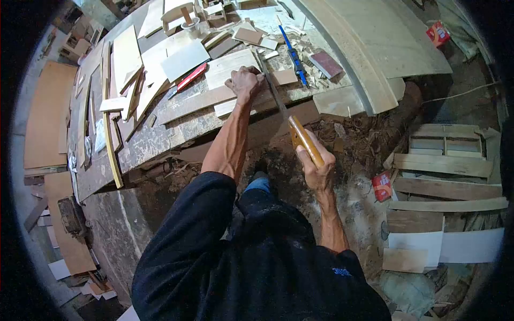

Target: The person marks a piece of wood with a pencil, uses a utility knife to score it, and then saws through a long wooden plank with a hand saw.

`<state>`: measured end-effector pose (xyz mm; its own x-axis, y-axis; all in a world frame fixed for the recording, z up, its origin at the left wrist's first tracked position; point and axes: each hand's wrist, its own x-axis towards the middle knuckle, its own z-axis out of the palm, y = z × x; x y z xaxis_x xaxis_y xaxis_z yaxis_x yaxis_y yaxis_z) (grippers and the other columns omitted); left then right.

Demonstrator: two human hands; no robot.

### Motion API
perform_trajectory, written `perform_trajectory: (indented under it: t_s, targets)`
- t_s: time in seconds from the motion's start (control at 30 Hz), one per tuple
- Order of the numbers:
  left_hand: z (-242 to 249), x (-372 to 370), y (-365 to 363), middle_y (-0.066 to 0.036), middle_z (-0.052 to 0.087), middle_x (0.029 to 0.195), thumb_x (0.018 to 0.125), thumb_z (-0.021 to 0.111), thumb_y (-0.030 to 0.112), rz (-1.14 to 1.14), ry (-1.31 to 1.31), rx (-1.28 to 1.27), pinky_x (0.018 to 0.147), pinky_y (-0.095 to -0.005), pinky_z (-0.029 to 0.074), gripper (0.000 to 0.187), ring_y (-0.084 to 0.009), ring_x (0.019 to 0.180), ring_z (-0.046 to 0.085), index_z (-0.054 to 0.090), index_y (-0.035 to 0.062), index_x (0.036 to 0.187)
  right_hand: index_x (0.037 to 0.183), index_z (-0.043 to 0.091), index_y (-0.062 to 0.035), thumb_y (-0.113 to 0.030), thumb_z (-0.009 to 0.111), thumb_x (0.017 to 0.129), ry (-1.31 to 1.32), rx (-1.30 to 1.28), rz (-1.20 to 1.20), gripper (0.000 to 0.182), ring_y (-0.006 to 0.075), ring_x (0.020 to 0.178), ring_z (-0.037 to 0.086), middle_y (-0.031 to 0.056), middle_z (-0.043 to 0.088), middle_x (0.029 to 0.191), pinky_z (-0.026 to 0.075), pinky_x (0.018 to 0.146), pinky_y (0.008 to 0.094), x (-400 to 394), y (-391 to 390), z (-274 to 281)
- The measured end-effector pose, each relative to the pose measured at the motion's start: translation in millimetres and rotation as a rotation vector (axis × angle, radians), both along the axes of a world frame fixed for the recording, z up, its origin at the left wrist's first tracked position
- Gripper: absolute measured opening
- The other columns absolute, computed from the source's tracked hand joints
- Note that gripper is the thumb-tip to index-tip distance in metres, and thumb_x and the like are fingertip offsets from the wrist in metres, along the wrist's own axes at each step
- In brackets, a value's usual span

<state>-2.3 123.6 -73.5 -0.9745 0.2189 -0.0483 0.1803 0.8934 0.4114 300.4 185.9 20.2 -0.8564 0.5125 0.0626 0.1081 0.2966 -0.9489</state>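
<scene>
The person's right hand (316, 160) has its fingers wrapped firmly round the glossy orange-brown wooden handle of a narrow-bladed handsaw (306, 142), whose blade slants up onto the scuffed, speckled table (144, 145). The left hand (245, 84) bears down on a pale, flat wooden board (227, 68) near the table's front edge, just left of the blade. Its fingers are curled in; whether they pinch anything underneath, I cannot tell.

The main danger seems to be the blade skipping sideways into the left knuckles, if it binds or catches the grain. The board could also twist, as one hand alone appears to steady it and other strips lie close around it. A wide stroke might knock the long blue tool (293, 56) or the dark reddish-brown block (325, 64), both to the right of the blade.

Among the containers, a small whitish cup (190, 25) stands at the back with a brown stick upright in it; anything else inside is too small to make out. Two red printed packets (438, 33) (382, 186) lie off to the right, their contents hidden.
</scene>
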Motion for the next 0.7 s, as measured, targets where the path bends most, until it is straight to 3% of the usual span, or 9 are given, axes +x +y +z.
perform_trajectory:
  t_s: [0.17,0.23,0.4,0.5,0.7]
  targets:
    - [-4.4,0.5,-1.4,-0.004,0.065,0.108,0.077,0.069,0.045,-0.010,0.047,0.046,0.094,-0.0525,0.034,0.028,-0.0277,0.109,0.055,0.074,0.0251,0.097,0.125,0.058,0.0013,-0.011,0.060,0.089,0.031,0.033,-0.029,0.037,0.0241,0.102,0.064,0.0178,0.066,0.112,0.049,0.088,0.0321,39.4,-2.5,0.3]
    - [-8.3,-2.9,-1.2,-0.004,0.065,0.108,0.077,0.068,0.045,-0.019,0.031,0.016,0.094,-0.0527,0.034,0.028,-0.0278,0.108,0.055,0.074,0.0260,0.097,0.126,0.057,0.0006,-0.013,0.060,0.090,-0.074,-0.049,-0.059,0.039,0.0233,0.103,0.064,0.0177,0.066,0.113,0.049,0.088,0.0317,47.1,-4.8,-0.1]
    - [-4.3,3.0,-3.0,-0.001,0.068,0.104,0.081,0.065,0.051,-0.046,0.150,-0.024,0.083,-0.0528,0.038,0.031,-0.0281,0.103,0.059,0.074,0.0271,0.098,0.125,0.057,0.0015,-0.015,0.060,0.090,-0.043,-0.037,-0.028,0.039,0.0237,0.093,0.066,0.0178,0.067,0.105,0.051,0.082,0.0326,0.9,2.2,-4.3]
    - [-10.3,-3.5,-0.9,-0.003,0.067,0.105,0.075,0.068,0.043,-0.002,0.060,0.073,0.092,-0.0533,0.034,0.028,-0.0278,0.106,0.056,0.075,0.0257,0.095,0.125,0.057,0.0019,-0.014,0.059,0.089,-0.086,-0.057,-0.033,0.039,0.0248,0.097,0.065,0.0179,0.066,0.109,0.050,0.085,0.0324,5.6,2.3,2.5]
    - [-9.3,0.8,-0.8,-0.004,0.065,0.104,0.075,0.070,0.043,-0.012,0.097,0.062,0.091,-0.0537,0.034,0.027,-0.0276,0.106,0.055,0.074,0.0249,0.095,0.125,0.058,0.0011,-0.012,0.059,0.090,-0.101,-0.001,-0.050,0.038,0.0242,0.099,0.065,0.0175,0.066,0.111,0.049,0.086,0.0318,32.3,-2.1,-1.4]
